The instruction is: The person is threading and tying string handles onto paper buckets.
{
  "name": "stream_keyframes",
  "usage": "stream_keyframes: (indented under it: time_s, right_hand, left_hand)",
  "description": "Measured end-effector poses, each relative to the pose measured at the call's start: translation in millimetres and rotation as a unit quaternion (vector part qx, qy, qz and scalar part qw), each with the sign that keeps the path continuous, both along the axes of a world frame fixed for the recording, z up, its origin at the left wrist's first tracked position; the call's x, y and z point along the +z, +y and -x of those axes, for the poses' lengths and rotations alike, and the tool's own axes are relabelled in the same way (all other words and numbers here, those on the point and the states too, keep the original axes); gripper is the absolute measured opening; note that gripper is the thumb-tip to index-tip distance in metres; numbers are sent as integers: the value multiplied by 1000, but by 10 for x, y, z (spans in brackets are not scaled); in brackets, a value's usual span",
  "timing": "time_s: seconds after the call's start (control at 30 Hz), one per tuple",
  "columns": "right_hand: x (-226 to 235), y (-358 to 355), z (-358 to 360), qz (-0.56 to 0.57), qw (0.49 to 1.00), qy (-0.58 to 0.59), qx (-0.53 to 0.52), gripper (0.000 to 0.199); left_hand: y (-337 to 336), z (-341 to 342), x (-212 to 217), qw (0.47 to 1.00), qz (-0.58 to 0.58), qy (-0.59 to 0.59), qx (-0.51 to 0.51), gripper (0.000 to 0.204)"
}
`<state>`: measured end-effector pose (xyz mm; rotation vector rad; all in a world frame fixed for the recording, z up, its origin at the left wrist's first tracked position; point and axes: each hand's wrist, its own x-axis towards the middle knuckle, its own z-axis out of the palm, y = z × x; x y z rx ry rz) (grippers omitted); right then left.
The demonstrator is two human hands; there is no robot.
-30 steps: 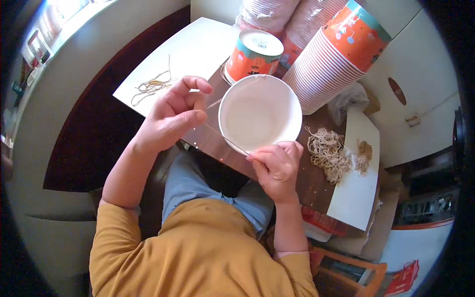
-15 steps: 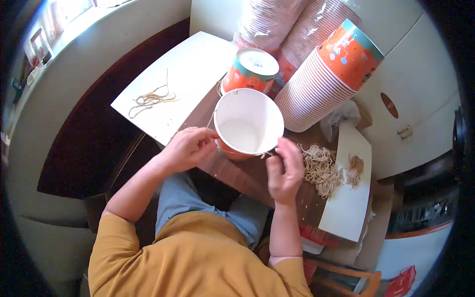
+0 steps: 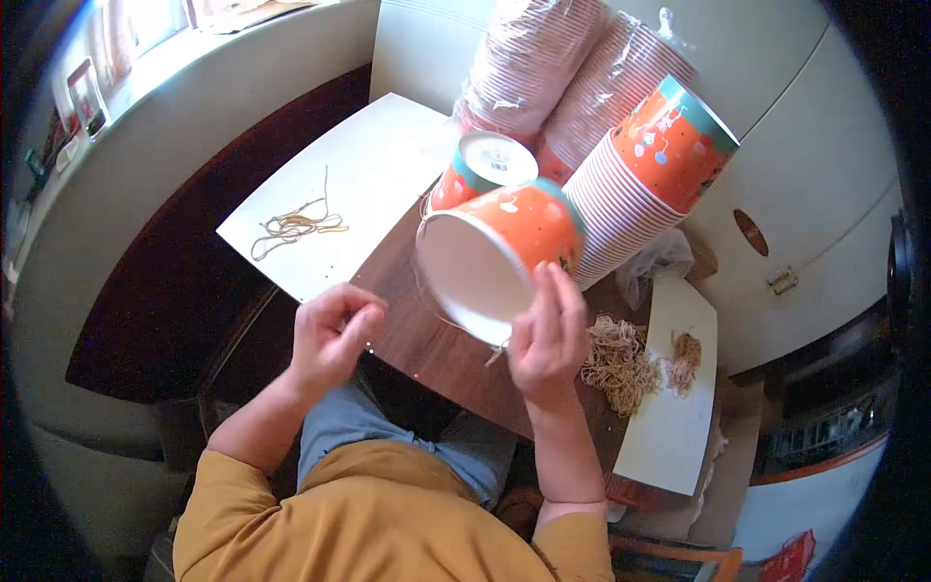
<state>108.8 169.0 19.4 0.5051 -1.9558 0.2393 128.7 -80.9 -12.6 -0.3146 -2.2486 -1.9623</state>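
My right hand (image 3: 548,339) grips an orange paper bucket (image 3: 529,218) by its side near the rim. The bucket is tipped, its white mouth facing down toward me and left. A short piece of cord (image 3: 497,352) hangs at the rim by my right fingers, and a thin cord runs along the rim's left side. Apart from the bucket, my left hand (image 3: 333,335) hovers over the table's near edge, fingers curled in and nothing showing in them. Right behind stands an upside-down bucket (image 3: 453,186) of the same kind.
A leaning stack of nested buckets (image 3: 669,145) rises at the back right, beside plastic-wrapped stacks (image 3: 529,73). Tangled cord (image 3: 621,369) lies at the right, near a smaller cord bundle (image 3: 686,364). Loose cords (image 3: 291,228) rest on the white left tabletop (image 3: 373,145).
The bucket has gone from upright to tipped, its mouth swinging toward me and its base away to the right. My left hand has let go and moved left; my right hand now grips it.
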Motion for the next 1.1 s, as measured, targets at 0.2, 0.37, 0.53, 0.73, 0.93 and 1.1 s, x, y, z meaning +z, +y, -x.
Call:
stream_keyframes:
  time_s: [0.2,0.37,0.53,0.73,0.93,1.1]
  right_hand:
    - [43,-205,-145,-182,967,23,177,34]
    - [371,0,59,155,976,-102,118,99]
    - [787,179,649,365,768,-380,364,113]
    - [980,144,1194,251,877,-314,263,85]
    - [1035,153,1542,142,944,-254,155,83]
    - [761,279,1918,111,934,-323,101,84]
  left_hand:
    - [525,53,250,888,-400,-147,-171,41]
    - [526,150,219,831,-491,-101,-243,36]
    - [617,463,162,817,-491,-75,-291,38]
    - [573,905,226,885,-379,-100,-251,42]
    - [606,1314,-26,952,-200,-112,-203,40]
    - [686,1337,-394,975,-109,-97,-170,31]
